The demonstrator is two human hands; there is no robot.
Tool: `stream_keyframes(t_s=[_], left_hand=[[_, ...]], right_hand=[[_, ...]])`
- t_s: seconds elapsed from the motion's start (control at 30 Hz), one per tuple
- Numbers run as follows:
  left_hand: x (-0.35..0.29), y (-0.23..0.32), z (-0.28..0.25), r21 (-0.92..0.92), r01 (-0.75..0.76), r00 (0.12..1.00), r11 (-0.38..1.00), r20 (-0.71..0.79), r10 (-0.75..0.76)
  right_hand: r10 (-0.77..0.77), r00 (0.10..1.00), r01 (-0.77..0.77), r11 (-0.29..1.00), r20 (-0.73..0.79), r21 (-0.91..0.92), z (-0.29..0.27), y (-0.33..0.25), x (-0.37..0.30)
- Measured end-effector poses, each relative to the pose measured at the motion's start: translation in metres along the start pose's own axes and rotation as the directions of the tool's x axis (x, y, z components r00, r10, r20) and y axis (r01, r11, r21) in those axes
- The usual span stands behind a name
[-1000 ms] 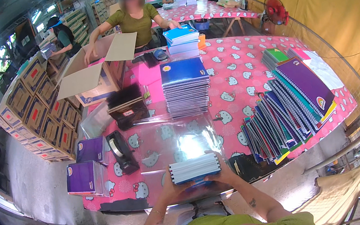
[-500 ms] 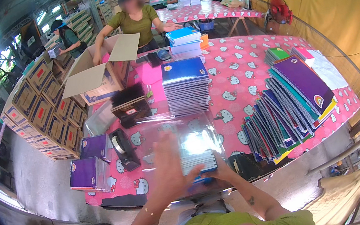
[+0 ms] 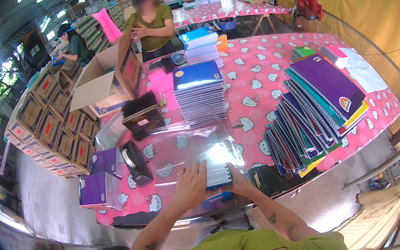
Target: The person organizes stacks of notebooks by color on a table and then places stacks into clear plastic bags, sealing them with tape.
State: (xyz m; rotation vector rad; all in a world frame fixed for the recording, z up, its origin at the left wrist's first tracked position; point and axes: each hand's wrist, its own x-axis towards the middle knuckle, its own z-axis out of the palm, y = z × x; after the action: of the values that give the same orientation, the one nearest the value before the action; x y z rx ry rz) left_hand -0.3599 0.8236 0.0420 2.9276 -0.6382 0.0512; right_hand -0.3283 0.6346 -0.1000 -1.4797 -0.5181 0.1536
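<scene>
A small stack of notebooks [image 3: 218, 175], white page edges and blue covers showing, stands on a clear plastic sheet [image 3: 182, 143] at the table's near edge. Against its left side lies my left hand [image 3: 191, 181], fingers together and pressed to the stack. My right hand [image 3: 239, 179] grips the opposite side, its fingers partly hidden. Just beyond the sheet rises a tall pile of blue spiral notebooks [image 3: 199, 91]. A black tape dispenser [image 3: 136, 164] is left of the sheet, near wrapped purple notebooks [image 3: 96, 189].
Fanned spiral notebooks [image 3: 303, 119] cover the right side of the pink table [image 3: 248, 83]. A dark brush-topped box [image 3: 142, 117] stands left of the pile. Behind it are an open carton [image 3: 100, 91] and a co-worker [image 3: 156, 30]. Stacked cartons [image 3: 49, 128] fill the left.
My left hand, raised and blurred before, has come down against the notebooks. The co-worker has drawn both hands together near the carton, and a pink sheet now stands up beside them.
</scene>
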Motion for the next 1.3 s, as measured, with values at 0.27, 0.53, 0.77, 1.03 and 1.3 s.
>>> stream_keyframes(t_s=[0.27,0.53,0.77,1.03,1.3], left_hand=[[0.000,-0.015,0.005,-0.020,-0.063,0.998,0.998,-0.022,0.062],[-0.048,-0.105,-0.005,-0.631,0.278,0.777,0.725,-0.297,-0.556],[-0.044,-0.123,0.071,-0.931,0.208,0.720,-0.300,0.353,-0.598],[0.022,-0.105,0.120,-0.856,0.426,0.780,-0.293,0.512,-0.360],[0.040,-0.123,0.147,-0.884,0.442,0.800,-0.155,0.466,-0.378]], right_hand=[[0.048,0.995,-0.048,0.999,0.085,0.004,-0.004,-0.001,0.005],[0.267,0.954,0.019,0.404,0.138,-0.914,-0.053,0.064,0.001],[0.310,0.949,-0.051,0.313,0.051,-0.948,-0.075,0.057,-0.001],[0.300,0.954,-0.081,0.298,0.012,-0.951,-0.089,0.061,0.009],[0.285,0.954,-0.008,0.345,0.097,-0.939,-0.102,0.064,0.019]])
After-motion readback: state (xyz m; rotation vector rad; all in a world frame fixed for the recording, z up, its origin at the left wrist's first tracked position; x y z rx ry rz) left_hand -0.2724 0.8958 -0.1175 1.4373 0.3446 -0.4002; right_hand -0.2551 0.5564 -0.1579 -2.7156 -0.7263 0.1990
